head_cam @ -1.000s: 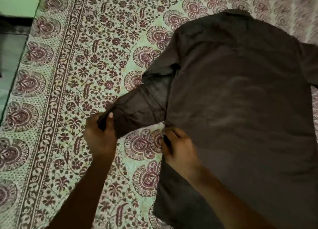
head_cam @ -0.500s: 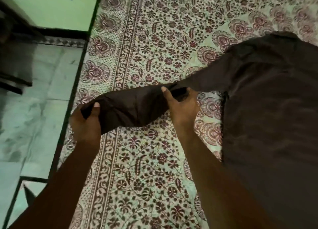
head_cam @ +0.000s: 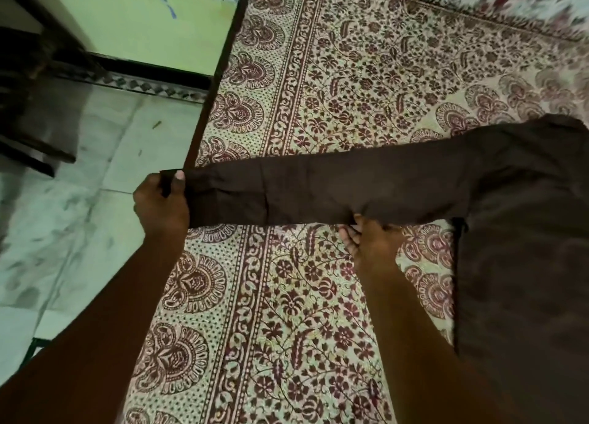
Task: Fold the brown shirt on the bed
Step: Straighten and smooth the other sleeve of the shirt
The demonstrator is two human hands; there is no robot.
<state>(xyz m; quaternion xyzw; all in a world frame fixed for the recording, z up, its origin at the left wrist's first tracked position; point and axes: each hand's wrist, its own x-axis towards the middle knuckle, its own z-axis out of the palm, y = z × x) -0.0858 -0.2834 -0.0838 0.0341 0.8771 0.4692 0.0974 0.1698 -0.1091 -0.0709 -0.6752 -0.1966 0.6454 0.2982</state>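
The brown shirt [head_cam: 526, 264] lies flat on the right side of the bed, its body running off the right edge of the view. Its long left sleeve [head_cam: 334, 190] is stretched straight out to the left, raised a little above the bedsheet. My left hand [head_cam: 161, 205] grips the cuff at the sleeve's end, just past the bed's left edge. Under the sleeve's lower edge, near the armpit, my right hand [head_cam: 373, 245] has its fingers tucked beneath the cloth, so I cannot see how they close.
A patterned maroon and cream bedsheet [head_cam: 287, 312] covers the bed. The bed's dark left edge [head_cam: 210, 98] runs diagonally, with pale floor tiles [head_cam: 63, 232] beyond it. Dark furniture [head_cam: 35, 104] stands at the upper left by a green wall [head_cam: 143, 24].
My left hand has pulled the cuff out to the left, so the crumpled sleeve is now straight and taut. My right hand has slid along the sleeve toward the armpit. The view has swung left.
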